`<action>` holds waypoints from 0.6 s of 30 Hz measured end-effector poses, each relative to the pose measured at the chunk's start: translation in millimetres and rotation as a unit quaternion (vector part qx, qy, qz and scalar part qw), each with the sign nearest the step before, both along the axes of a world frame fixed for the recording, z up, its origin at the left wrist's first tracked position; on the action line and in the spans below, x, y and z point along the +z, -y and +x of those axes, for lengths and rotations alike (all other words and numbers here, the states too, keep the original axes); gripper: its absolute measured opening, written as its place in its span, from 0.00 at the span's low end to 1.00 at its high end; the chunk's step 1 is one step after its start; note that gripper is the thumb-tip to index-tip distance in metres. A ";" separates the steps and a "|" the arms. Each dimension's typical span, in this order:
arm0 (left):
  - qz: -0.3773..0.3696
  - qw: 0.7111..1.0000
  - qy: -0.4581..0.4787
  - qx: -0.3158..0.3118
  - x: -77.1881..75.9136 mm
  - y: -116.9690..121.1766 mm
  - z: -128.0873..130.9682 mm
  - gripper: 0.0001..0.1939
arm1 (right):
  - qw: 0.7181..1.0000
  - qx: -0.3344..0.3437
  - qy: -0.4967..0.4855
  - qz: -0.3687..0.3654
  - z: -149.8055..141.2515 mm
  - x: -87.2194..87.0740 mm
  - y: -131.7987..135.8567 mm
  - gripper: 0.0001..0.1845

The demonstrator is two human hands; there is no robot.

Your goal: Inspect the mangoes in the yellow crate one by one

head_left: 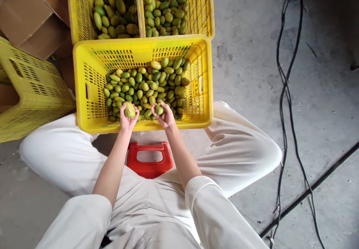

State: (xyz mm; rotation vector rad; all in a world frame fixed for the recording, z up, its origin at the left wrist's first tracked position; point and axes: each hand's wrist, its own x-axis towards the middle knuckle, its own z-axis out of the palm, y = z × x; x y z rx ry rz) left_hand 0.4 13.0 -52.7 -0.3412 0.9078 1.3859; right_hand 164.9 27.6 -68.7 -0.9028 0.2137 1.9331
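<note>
My left hand is closed around a large yellow-green lemon, its top side facing up at me. A smaller green lemon sits in the curled fingers of my right hand. Both hands hover over the near rim of a yellow plastic crate, a short way apart. Inside that crate lies a heap of green and yellowish lemons, some round and some long. My hands cover part of the heap's near edge.
Beyond stand two yellow crates, one on the left and one on the right, both holding similar fruit. Another yellow crate and cardboard boxes are at left. A red stool is beneath me. Black cables cross the floor.
</note>
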 end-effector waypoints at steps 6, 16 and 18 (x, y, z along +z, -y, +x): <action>-0.012 1.000 0.016 0.019 2.4 -0.3 -2.7 0.02 | 0.999 -0.017 -0.014 0.033 -0.5 -0.8 -0.2 0.09; -0.149 0.987 -0.037 -0.044 -1.7 -12.9 2.7 0.08 | 0.999 0.002 0.020 0.044 -0.1 -5.6 1.0 0.13; -0.157 0.984 -0.060 -0.053 -2.7 -13.7 5.1 0.08 | 0.998 0.019 0.027 0.063 -1.4 -7.0 1.5 0.14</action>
